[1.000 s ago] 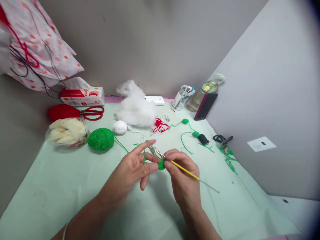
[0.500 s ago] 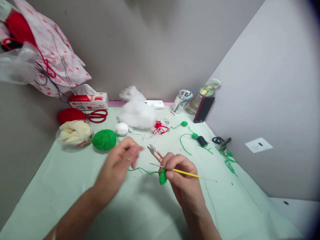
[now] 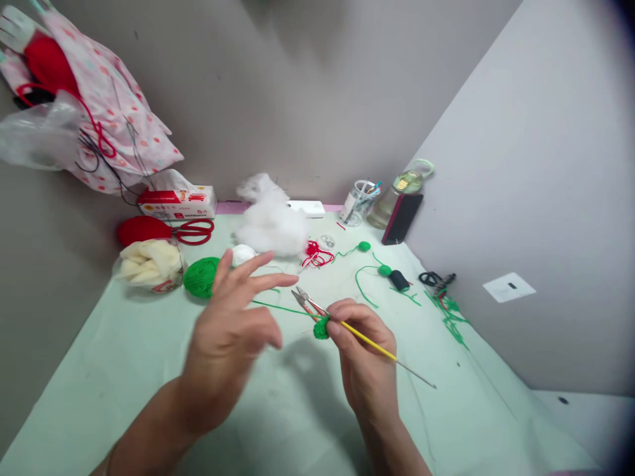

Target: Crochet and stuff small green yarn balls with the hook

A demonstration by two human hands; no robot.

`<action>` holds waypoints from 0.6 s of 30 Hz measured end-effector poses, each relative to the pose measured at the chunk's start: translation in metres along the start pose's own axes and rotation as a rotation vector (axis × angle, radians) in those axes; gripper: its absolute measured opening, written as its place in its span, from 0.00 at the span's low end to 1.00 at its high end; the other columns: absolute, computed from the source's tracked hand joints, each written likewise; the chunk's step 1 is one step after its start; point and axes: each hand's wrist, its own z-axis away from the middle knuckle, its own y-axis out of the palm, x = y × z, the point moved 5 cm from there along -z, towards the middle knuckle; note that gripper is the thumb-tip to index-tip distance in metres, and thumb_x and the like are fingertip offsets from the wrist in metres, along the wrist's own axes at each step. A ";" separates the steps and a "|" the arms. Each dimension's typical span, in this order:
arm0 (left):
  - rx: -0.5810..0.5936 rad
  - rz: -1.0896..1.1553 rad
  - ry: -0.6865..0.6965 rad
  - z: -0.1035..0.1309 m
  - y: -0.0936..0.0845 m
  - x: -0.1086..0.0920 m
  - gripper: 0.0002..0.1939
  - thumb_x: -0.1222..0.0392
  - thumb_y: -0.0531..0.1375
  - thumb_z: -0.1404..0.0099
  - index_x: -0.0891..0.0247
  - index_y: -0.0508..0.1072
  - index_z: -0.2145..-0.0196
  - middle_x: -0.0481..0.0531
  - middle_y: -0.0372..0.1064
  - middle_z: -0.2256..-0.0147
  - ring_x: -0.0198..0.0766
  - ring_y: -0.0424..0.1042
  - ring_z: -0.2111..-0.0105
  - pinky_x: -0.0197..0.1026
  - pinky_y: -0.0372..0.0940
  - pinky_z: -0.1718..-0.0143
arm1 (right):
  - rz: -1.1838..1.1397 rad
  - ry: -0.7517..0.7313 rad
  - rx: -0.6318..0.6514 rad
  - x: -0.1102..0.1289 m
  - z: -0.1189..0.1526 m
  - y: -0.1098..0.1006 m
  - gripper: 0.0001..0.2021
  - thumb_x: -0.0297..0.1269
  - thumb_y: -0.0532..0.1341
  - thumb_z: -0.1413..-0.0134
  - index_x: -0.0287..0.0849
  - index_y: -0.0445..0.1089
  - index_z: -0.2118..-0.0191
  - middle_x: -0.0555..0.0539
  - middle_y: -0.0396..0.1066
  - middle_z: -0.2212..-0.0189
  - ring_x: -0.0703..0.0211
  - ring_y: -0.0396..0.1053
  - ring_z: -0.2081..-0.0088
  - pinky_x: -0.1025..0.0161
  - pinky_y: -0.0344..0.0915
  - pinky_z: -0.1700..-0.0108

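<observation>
My right hand (image 3: pixel 366 337) pinches a yellow-handled crochet hook (image 3: pixel 370 342) together with a small green crocheted piece (image 3: pixel 321 328). The hook slants down to the right, its far metal end sticking out past the hand. From the piece a strand of green yarn (image 3: pixel 285 308) runs left to my left hand (image 3: pixel 233 330), whose fingers are spread. Whether the strand loops round a finger is hard to make out. Behind the left hand, partly covered, lies a green yarn ball (image 3: pixel 201 277). Thread snips (image 3: pixel 303 302) with orange handles lie just beyond the crocheted piece.
White stuffing (image 3: pixel 272 221), a white yarn ball (image 3: pixel 243 254) and red yarn scraps (image 3: pixel 317 254) lie farther back. Red scissors (image 3: pixel 194 231) and a bowl of cream material (image 3: pixel 149 266) are left. A phone (image 3: pixel 403 218) leans on a bottle (image 3: pixel 384 208) beside a pen cup (image 3: pixel 358 203).
My left hand has opened from curled fingers to a spread, and the green strand has been drawn straighter. In my right hand, the hook has tilted more steeply and the crocheted piece has risen.
</observation>
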 end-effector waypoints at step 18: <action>0.008 0.571 -0.454 0.010 0.056 0.029 0.22 0.62 0.69 0.35 0.63 0.76 0.44 0.46 0.72 0.71 0.28 0.71 0.72 0.30 0.67 0.66 | 0.140 0.008 0.076 -0.003 0.004 0.011 0.03 0.32 0.71 0.44 0.48 0.80 0.64 0.48 0.75 0.67 0.58 0.73 0.64 0.61 0.70 0.63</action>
